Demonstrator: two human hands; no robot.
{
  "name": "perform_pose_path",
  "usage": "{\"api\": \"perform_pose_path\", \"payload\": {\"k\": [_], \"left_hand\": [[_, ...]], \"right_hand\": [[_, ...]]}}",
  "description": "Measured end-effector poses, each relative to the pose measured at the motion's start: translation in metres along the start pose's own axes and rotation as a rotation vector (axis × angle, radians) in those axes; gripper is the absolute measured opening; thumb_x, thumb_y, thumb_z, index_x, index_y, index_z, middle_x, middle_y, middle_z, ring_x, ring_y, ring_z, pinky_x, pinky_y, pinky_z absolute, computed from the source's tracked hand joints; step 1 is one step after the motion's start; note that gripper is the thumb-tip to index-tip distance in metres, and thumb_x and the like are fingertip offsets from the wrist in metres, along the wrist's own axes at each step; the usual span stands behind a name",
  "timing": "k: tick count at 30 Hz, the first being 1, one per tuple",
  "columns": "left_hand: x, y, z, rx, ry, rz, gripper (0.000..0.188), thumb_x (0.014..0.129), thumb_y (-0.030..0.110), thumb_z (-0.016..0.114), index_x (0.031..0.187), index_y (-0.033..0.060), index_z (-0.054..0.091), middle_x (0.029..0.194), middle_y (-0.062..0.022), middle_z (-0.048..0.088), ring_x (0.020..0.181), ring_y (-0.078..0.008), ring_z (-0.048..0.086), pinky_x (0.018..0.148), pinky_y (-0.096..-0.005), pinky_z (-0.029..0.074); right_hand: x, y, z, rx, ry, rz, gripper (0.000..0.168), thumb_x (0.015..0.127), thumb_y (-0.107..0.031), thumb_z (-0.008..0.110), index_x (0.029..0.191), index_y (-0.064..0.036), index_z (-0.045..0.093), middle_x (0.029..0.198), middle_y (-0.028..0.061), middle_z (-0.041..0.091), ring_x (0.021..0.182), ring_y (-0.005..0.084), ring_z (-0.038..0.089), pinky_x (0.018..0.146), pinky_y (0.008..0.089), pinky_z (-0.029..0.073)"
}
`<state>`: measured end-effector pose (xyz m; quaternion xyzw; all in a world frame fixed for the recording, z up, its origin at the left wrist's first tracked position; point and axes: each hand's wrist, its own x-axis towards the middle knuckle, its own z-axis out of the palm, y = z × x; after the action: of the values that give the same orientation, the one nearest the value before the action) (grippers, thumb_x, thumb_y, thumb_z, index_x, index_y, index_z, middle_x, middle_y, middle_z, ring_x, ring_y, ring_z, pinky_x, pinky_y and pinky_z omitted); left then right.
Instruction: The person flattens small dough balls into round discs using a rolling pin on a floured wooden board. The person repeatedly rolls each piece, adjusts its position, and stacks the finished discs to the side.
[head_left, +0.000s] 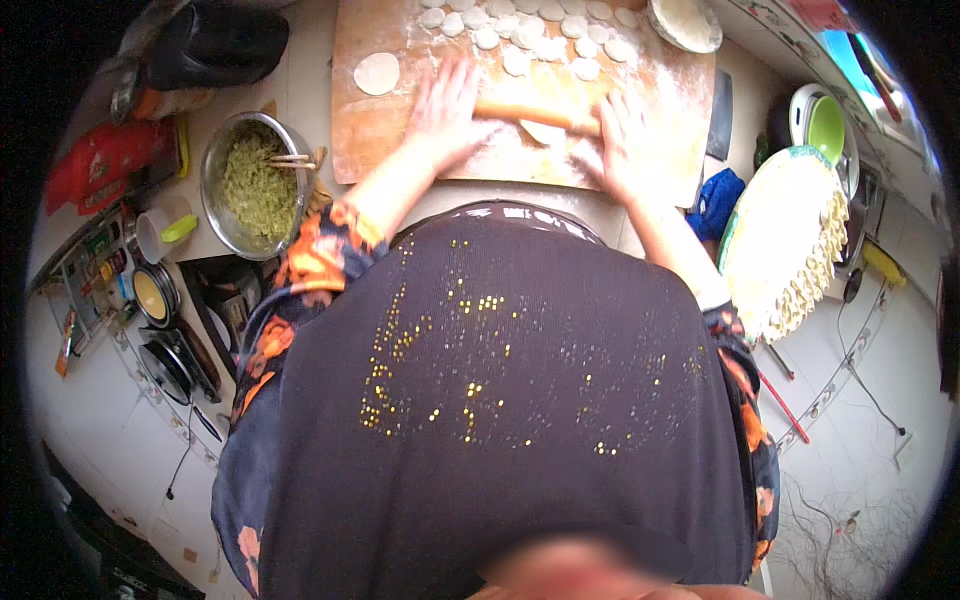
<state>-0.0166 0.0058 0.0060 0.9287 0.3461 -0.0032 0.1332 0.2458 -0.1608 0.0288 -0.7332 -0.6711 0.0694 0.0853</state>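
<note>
A wooden rolling pin (536, 114) lies crosswise on a floured wooden board (382, 146). My left hand (448, 105) rests over its left end with the fingers stretched forward. On the right end lies my right hand (621, 139), also with extended fingers. Part of a flattened dough wrapper (541, 133) shows under the pin; the rest is hidden by it. One round rolled wrapper (376, 73) lies flat at the board's left. Several small dough discs (527, 32), dusted with flour, are spread across the far part of the board.
To the left stands a metal bowl (206, 180) of green filling (255, 187) with chopsticks (292, 160) in it. A pale bowl (688, 26) sits at the board's far right corner. On the right, an oval tray (772, 217) carries several dumplings (814, 277) near a green bowl (826, 127).
</note>
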Motion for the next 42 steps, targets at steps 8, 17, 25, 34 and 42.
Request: {"api": "perform_pose_path", "payload": {"k": [8, 17, 25, 34, 42], "left_hand": [[0.043, 0.053, -0.04, 0.005, -0.059, 0.12, 0.067, 0.081, 0.051, 0.076, 0.134, 0.0124, 0.061, 0.161, -0.0139, 0.032, 0.154, -0.0335, 0.019, 0.124, -0.061, 0.008], [0.041, 0.055, -0.021, -0.332, 0.209, 0.297, 0.035, 0.077, 0.023, 0.08, 0.109, 0.0129, 0.071, 0.116, -0.0101, 0.068, 0.119, -0.0307, 0.058, 0.108, -0.0517, 0.041], [0.032, 0.051, -0.008, -0.068, 0.295, 0.347, 0.036, 0.079, 0.026, 0.074, 0.114, 0.017, 0.071, 0.136, -0.0096, 0.06, 0.127, -0.0299, 0.056, 0.116, -0.0545, 0.034], [0.025, 0.041, -0.01, -0.103, 0.356, 0.551, 0.018, 0.083, 0.021, 0.062, 0.097, 0.0121, 0.069, 0.131, -0.0085, 0.063, 0.126, -0.0274, 0.056, 0.117, -0.0531, 0.034], [0.02, 0.042, -0.001, -0.294, 0.322, 0.267, 0.019, 0.082, 0.029, 0.074, 0.088, 0.0121, 0.069, 0.102, -0.0085, 0.065, 0.098, -0.0294, 0.062, 0.087, -0.0461, 0.049]], "right_hand": [[0.023, -0.001, -0.018, -0.05, -0.02, 0.116, 0.034, 0.082, -0.034, 0.076, 0.109, -0.016, 0.068, 0.149, 0.0091, 0.05, 0.137, 0.0396, 0.041, 0.117, 0.0539, 0.028], [0.004, 0.009, 0.012, 0.113, 0.196, 0.082, 0.032, 0.07, -0.018, 0.081, 0.098, -0.009, 0.067, 0.143, 0.0164, 0.053, 0.135, 0.0407, 0.044, 0.114, 0.0542, 0.032], [-0.002, 0.004, 0.014, 0.096, 0.191, 0.026, 0.032, 0.071, -0.014, 0.08, 0.098, -0.006, 0.067, 0.144, 0.0191, 0.052, 0.139, 0.042, 0.041, 0.116, 0.0542, 0.03], [-0.016, 0.004, 0.026, 0.279, 0.139, 0.228, 0.033, 0.074, -0.015, 0.08, 0.102, -0.004, 0.066, 0.143, 0.0219, 0.052, 0.135, 0.0414, 0.045, 0.112, 0.0507, 0.037], [-0.017, 0.01, 0.018, 0.201, 0.225, 0.234, 0.033, 0.078, -0.021, 0.082, 0.099, -0.002, 0.065, 0.141, 0.0249, 0.053, 0.124, 0.0426, 0.052, 0.104, 0.0505, 0.042]]}}
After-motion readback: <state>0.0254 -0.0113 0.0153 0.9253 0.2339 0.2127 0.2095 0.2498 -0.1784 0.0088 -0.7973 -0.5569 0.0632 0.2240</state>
